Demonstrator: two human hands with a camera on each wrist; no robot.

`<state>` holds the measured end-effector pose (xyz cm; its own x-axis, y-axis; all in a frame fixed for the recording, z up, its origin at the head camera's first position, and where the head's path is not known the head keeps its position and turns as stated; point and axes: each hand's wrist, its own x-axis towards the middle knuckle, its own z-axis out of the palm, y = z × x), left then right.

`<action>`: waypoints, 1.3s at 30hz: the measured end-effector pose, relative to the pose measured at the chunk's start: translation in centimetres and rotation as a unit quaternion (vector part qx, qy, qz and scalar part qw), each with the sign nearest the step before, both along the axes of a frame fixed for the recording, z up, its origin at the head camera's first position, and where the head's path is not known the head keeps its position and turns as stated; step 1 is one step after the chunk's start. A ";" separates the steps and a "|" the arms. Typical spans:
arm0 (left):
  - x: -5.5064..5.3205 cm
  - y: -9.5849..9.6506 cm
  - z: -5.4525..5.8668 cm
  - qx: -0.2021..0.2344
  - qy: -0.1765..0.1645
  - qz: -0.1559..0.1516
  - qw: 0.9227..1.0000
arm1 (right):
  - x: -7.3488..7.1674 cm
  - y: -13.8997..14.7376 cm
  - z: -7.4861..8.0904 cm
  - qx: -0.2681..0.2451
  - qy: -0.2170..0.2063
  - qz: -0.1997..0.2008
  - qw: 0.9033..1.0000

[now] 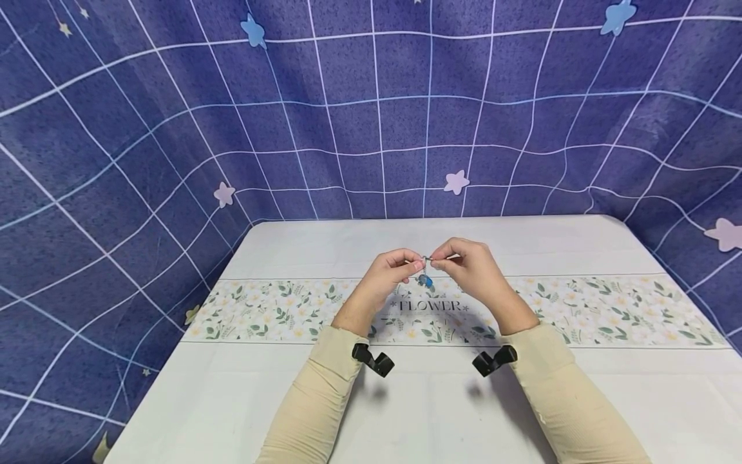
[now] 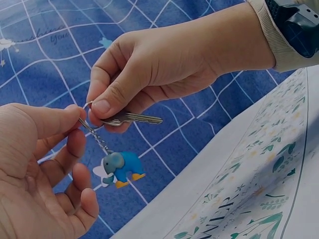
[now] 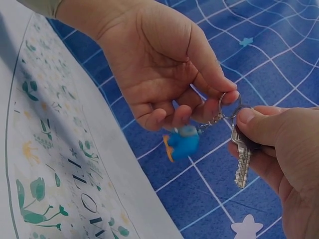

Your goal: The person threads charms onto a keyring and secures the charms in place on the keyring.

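My left hand (image 1: 390, 274) pinches a metal split ring (image 3: 222, 105) between thumb and forefinger, its other fingers loosely curled. From that ring a short chain (image 2: 101, 141) hangs down to a blue elephant charm (image 2: 124, 167) with yellow feet. Across from it, my right hand (image 1: 471, 265) pinches the head of a silver key (image 3: 242, 164) between thumb and forefinger; the toothed blade sticks out past the fingers. Ring and key head meet in the small gap between the two hands, the key's hole hidden under the right thumb. Both hands are held up over the table.
Below the hands lies a white tablecloth (image 1: 243, 386) with a printed flower band (image 1: 608, 309) and the word FLOWER. A blue gridded curtain (image 1: 348, 116) with stars stands behind and to the left. Black wrist cameras (image 1: 373, 359) sit on both cream sleeves (image 1: 315, 399).
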<state>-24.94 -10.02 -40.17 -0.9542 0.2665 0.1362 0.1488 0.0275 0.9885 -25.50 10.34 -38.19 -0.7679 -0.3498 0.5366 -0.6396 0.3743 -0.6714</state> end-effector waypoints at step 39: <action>0.0 -0.1 0.0 0.011 -0.007 -0.002 1.000 | 0.0 0.0 0.0 0.001 -0.004 0.001 1.000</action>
<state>-24.97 -10.12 -40.16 -0.9549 0.2671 0.1297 0.1358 0.0043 0.9907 -25.49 10.33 -38.17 -0.7718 -0.3523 0.5293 -0.6346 0.3743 -0.6761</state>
